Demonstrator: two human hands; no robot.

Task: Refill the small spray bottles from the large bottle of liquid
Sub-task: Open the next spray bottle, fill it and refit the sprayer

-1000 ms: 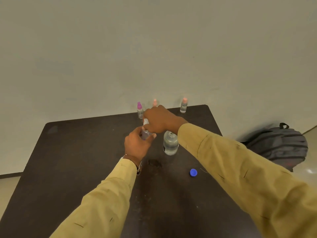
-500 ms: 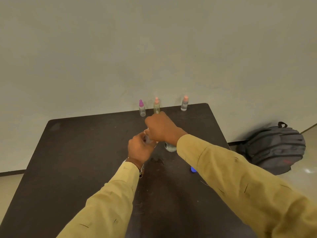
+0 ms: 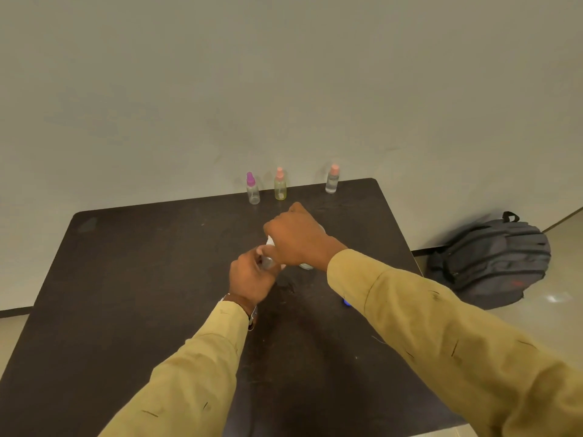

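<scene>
Left hand: grasps small clear spray bottle, inward of dark desk's far edge. Right hand: curled round its white top. Large clear bottle: behind right hand, mostly hidden. Purple-capped clear bottle, pink-capped yellow bottle, pink-capped clear bottle: far edge.

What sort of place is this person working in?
Probably a plain indoor room, perhaps an office or classroom; hard to say more. A bare pale wall rises behind a dark table, three small spray bottles stand at its far edge, and a grey backpack lies on the floor beside it.
</scene>
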